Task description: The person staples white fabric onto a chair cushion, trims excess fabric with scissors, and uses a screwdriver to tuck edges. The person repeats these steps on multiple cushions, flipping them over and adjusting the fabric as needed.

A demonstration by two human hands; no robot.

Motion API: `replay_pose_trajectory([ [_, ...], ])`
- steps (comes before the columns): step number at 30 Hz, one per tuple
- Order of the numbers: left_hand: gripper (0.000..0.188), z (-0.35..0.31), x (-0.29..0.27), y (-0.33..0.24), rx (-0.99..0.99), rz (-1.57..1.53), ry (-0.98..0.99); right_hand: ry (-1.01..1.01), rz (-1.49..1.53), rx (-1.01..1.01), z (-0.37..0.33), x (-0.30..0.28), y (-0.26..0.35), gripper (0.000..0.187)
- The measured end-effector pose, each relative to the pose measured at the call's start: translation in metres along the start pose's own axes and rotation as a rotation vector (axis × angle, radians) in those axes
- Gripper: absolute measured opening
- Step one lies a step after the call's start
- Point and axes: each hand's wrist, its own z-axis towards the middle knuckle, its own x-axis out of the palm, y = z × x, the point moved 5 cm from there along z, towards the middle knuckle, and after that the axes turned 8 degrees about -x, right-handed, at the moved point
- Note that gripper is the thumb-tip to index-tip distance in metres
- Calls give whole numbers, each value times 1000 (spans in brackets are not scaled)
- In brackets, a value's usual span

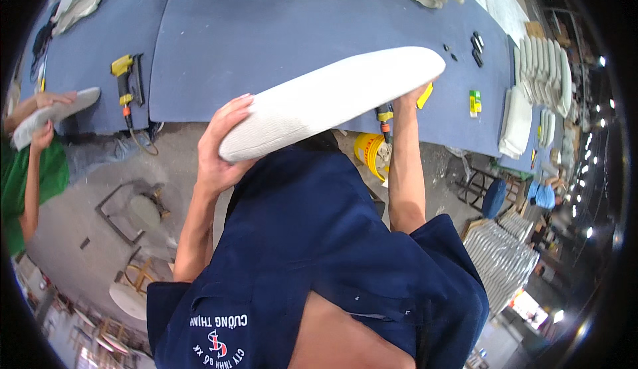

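At twelve o'clock, my left hand [224,141] and right hand [412,95] grip a white seat pad [335,96] by its ends: visible face looks smoothly covered, underside hidden; stacked pads [541,66], two o'clock.

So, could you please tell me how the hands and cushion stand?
Left hand gripping left end of cushion. Right hand holding right end, partly hidden. Cushion aslant, right end higher in view. Nearest tool partly covered by cushion.
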Motion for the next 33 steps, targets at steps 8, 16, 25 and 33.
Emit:
replay_pose_trajectory([
  [8,77,-21,-4,70,-50,1,-443,303,-493,-46,39,9,-25,74],
  [16,74,99,-77,184,-409,176,-424,289,-1339,-119,-9,109,-22,63],
  [25,60,-136,43,239,-884,318,-488,312,-1285,-364,-154,-39,-119,62],
  [33,52,-163,31,260,-1163,-108,-315,241,-849,445,-152,-111,-143,58],
])
